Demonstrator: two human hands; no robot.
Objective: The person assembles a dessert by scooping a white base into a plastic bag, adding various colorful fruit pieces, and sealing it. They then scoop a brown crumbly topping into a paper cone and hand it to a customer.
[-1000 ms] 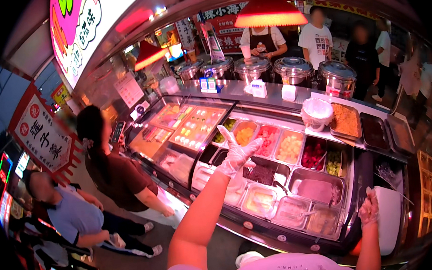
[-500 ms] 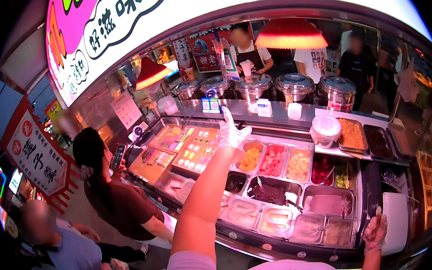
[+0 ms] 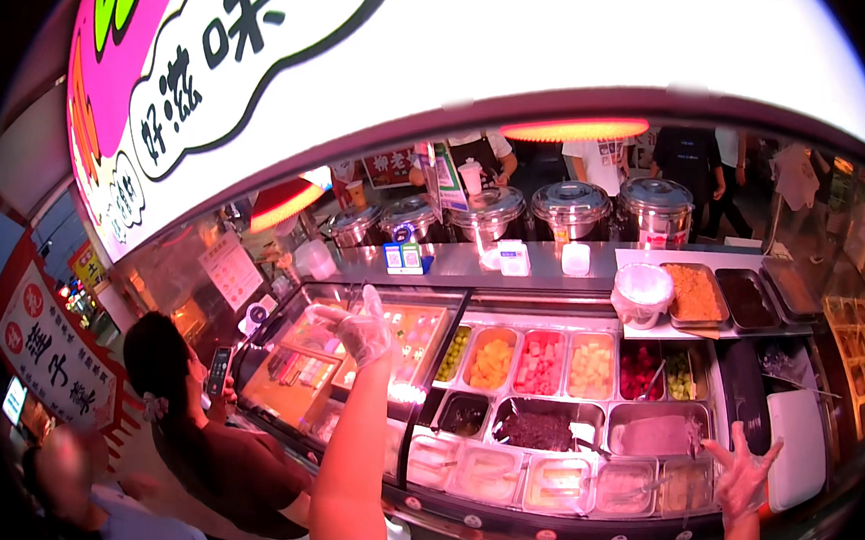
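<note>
My left hand (image 3: pixel 357 333), in a clear plastic glove, reaches over the glass-topped display case (image 3: pixel 294 365). It is open and empty, its fingers stretched out and apart. My right hand (image 3: pixel 740 474), gloved too, is open with spread fingers near the right end of the tub rows and holds nothing. Between the hands stand metal tubs of yellow fruit pieces (image 3: pixel 491 358), pink-red cubes (image 3: pixel 539 365), pale yellow cubes (image 3: pixel 593 367) and dark red fruit (image 3: pixel 640 368). In front of these are a dark purple mash (image 3: pixel 534 429) and a smooth lilac paste (image 3: pixel 655 435).
Lidded steel pots (image 3: pixel 571 208) line the back ledge beside a small code stand (image 3: pixel 404 260). A white lidded bucket (image 3: pixel 642 293) and a tray of orange crumbs (image 3: pixel 695 294) stand right. A person with a phone (image 3: pixel 219 370) stands left; others stand behind the counter.
My left hand has swung left and lower, from pointing toward the back ledge to spreading over the display case. The right hand's fingers have spread apart. The view has shifted upward.
</note>
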